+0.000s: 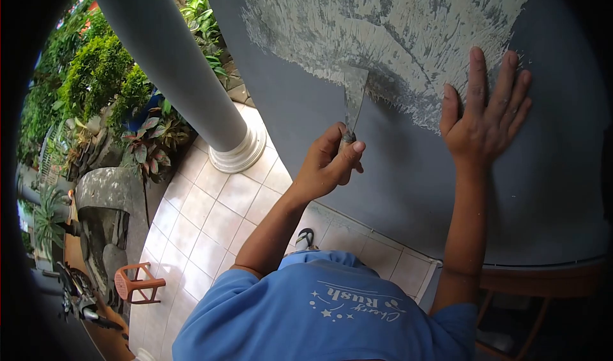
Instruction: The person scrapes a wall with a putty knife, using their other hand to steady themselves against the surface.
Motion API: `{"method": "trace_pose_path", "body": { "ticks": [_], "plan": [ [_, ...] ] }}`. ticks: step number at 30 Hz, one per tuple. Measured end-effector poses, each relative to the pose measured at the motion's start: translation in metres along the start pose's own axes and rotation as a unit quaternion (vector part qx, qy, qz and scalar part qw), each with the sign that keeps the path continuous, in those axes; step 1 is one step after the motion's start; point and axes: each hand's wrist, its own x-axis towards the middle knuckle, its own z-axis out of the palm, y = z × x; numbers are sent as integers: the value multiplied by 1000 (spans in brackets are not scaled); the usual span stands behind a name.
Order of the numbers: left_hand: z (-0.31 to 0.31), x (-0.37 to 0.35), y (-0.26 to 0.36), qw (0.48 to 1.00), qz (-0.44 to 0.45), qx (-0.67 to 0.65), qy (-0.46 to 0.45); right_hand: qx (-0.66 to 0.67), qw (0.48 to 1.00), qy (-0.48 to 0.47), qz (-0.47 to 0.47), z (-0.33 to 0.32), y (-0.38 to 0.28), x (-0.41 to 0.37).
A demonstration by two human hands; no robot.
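Note:
My left hand (331, 163) is closed around the handle of a putty knife (355, 93). The blade points up, its wide edge at the lower border of a rough, pale patch of filler (408, 35) on the grey wall (408, 176). To the right, my right hand (482, 115) lies against the wall with fingers spread, its fingertips over the patch's lower right part. Whitish specks show on its fingers. Most of the knife's handle is hidden by my left fingers.
A round grey column (185, 67) with a white base rises at left from the tiled floor (217, 201). An orange plastic stool (137, 281) stands lower left. Plants (96, 67) and rocks lie beyond. Under the wall at lower right is a wooden piece of furniture (543, 284).

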Motion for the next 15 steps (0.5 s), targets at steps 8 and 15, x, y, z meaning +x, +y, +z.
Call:
{"method": "trace_pose_path", "body": {
  "ticks": [8,15],
  "plan": [
    [-4,-4,-3,963,-124,-222,-91,6,1000,10,-2,1,1,-1],
    [1,-8,-4,974,-96,-189,-75,-2,1000,10,-3,3,0,-1]
  ]
}}
